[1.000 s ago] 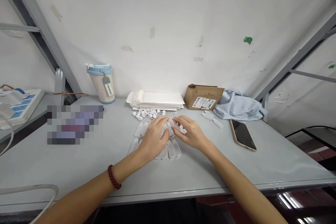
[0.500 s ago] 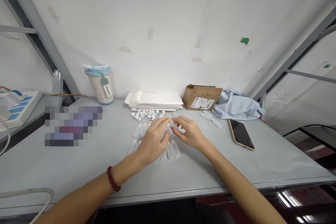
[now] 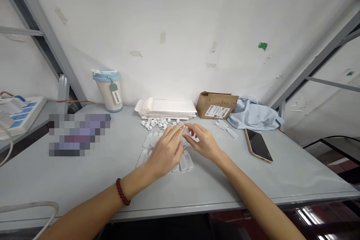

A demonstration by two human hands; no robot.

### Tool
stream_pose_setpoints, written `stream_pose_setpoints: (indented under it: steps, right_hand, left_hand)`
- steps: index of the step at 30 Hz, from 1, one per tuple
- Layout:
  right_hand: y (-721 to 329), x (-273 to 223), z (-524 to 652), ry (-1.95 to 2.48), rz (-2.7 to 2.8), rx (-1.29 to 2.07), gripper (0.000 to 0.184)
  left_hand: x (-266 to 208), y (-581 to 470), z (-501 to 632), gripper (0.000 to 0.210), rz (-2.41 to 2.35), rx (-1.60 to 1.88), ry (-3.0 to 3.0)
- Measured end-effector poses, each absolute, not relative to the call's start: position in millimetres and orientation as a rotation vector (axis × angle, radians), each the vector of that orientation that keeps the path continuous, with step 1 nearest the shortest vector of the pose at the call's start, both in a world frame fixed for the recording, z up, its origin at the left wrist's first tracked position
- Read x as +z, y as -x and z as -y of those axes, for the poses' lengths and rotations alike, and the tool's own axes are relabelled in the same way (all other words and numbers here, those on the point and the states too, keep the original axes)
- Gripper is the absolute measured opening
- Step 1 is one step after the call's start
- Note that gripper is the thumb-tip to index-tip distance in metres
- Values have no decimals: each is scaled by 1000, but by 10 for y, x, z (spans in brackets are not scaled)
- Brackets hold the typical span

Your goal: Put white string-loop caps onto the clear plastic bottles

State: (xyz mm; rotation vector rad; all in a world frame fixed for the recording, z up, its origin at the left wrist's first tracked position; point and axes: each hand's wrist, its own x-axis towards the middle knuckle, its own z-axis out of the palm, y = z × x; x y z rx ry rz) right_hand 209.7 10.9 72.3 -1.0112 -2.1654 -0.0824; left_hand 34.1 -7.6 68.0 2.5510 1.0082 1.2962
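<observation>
Between the fingertips of my right hand (image 3: 204,141) is a small translucent plastic piece (image 3: 186,130), pinched near the middle of the table. My left hand (image 3: 167,152) meets it from the left, its fingers pressed together and curled over. The left fingertips touch the piece's near side, but whatever lies under them is hidden. More flat translucent plastic sleeves (image 3: 183,162) lie fanned out below and around both hands, partly covered by the left one. Just beyond the hands sits a loose heap of small white plastic caps (image 3: 153,123).
A stack of white flat boxes (image 3: 171,107) stands against the wall, beside a brown cardboard box (image 3: 216,104) and a light blue cloth (image 3: 251,114). A phone (image 3: 258,145) lies at right. At left are a lidded tumbler (image 3: 108,92) and a power strip (image 3: 26,114).
My right hand has shifted slightly, with the plastic piece now tilted upward at the fingertips. My left hand stays almost in place, its fingers a little closer to the piece.
</observation>
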Motion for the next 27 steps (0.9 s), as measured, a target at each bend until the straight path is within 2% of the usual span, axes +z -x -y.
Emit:
stream_pose_setpoints:
  steps: [8,16,27]
  right_hand:
    - [-2091,734,-94,996,2147,-134,24]
    - [-2050,786,-55,947,2145,-205,19]
    - [-2001,761,-15,889,2155,-312,11]
  left_hand:
    - [708,-340,82,30,-1072,1387,-2352]
    - [847,-332,71,16,-1289,1225,-2018]
    - [861,-315,50,21,-1229,1177,-1860]
